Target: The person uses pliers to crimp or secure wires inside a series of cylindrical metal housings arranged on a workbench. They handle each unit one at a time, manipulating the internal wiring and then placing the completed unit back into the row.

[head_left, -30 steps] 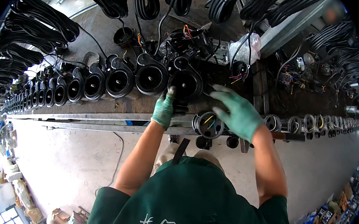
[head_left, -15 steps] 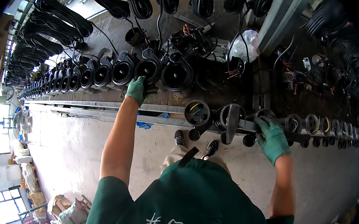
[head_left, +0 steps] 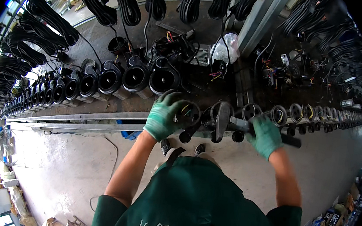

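Observation:
My left hand (head_left: 164, 116), in a green-and-white work glove, is curled against the left side of a round black housing (head_left: 191, 114) at the end of the near row. Its thumb and fingers lie at the housing's edge; the exact contact is partly hidden. My right hand (head_left: 265, 137), gloved in green, is closed round the handle of a hammer (head_left: 222, 122). The hammer's head hangs over the housings just right of my left hand, and its dark handle end (head_left: 291, 140) sticks out past my right hand. Similar black housings with wires inside run on to the right.
Black motor-like units (head_left: 164, 80) line the bench edge leftward, with coiled black cables (head_left: 126, 1) hanging above. Loose wired parts (head_left: 174, 46), a clear plastic bag (head_left: 226, 48) and a metal post (head_left: 261, 22) are on the bench. A fan (head_left: 5, 145) stands far left.
My left hand has left the motor-like units and come right and nearer, to the end housing. My right hand still holds the hammer. The whole view has shifted a little.

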Tool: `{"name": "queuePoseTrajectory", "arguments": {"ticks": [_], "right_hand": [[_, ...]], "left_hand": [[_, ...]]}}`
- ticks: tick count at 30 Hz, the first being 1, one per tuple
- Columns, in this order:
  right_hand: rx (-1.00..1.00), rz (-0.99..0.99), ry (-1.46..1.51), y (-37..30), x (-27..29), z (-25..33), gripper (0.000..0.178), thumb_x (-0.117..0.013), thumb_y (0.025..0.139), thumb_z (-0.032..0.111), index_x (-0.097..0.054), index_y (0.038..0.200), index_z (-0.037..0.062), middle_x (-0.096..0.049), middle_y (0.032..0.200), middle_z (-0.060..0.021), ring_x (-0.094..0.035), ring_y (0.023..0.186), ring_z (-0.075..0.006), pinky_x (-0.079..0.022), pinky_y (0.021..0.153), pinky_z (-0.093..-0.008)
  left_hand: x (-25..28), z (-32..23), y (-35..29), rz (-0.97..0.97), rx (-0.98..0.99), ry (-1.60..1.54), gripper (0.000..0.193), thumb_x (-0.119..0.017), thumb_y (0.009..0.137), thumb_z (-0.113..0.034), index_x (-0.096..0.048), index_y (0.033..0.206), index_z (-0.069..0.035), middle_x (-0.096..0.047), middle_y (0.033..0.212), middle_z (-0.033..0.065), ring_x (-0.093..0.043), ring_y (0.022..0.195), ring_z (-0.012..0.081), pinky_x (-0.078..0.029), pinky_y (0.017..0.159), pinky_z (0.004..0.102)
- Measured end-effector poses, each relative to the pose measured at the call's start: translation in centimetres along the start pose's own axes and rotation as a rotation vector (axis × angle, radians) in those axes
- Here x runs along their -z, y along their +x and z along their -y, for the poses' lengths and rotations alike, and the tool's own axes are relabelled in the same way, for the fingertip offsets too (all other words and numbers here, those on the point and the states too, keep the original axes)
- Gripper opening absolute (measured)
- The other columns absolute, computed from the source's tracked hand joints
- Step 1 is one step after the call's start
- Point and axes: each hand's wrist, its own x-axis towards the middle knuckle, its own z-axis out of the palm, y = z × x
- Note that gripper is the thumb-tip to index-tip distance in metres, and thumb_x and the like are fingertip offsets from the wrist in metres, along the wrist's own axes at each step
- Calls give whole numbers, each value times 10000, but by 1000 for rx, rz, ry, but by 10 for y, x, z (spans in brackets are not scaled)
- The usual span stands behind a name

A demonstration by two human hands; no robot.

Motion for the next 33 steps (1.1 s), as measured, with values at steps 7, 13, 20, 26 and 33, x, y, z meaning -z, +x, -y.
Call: {"name": "queuePoseTrajectory", "arguments": {"ticks": [7,13,20,26,33], "right_hand": [[-359,69,1156,-53,-34,63,203,-573,1054,193,-534,1197,54,-578,734,-40,-537,562,-141,-463,509,-338],[-598,94,1291,-70,-46,88,171,-557,1066,234,-505,1077,71,-521,700,-5,-494,532,-108,-434,439,-326],[-641,91,1152,-74,-53,101,233,-602,1033,254,-509,1057,42,-587,718,-59,-533,539,-122,-454,454,-338],[-448,51,768,-49,-45,122,262,-612,1007,241,-507,1105,22,-677,843,-248,-690,764,-432,-518,672,-503],[-318,31,607,-14,7,154,308,-601,1021,224,-466,1202,14,-686,942,-293,-672,897,-502,-510,748,-569]], "left_hand": [[-10,29,32,421,-305,0,459,-833,742,-234,-732,1186,-178,-550,1448,164,-519,1332,413,-490,1045,509],[-1,37,42,573,-350,-51,351,-784,806,-186,-725,1147,-133,-533,1476,175,-555,1296,417,-513,1021,490],[-17,58,40,596,-212,-38,342,-737,867,-173,-662,1185,-70,-594,1328,180,-643,1095,421,-550,899,480],[-31,60,32,442,-99,-30,235,-667,936,-153,-664,1155,-67,-637,1168,162,-659,990,420,-551,829,482],[-40,74,24,240,-150,-275,201,-637,969,-139,-675,1148,-55,-668,1075,175,-656,980,418,-544,814,480]]}}
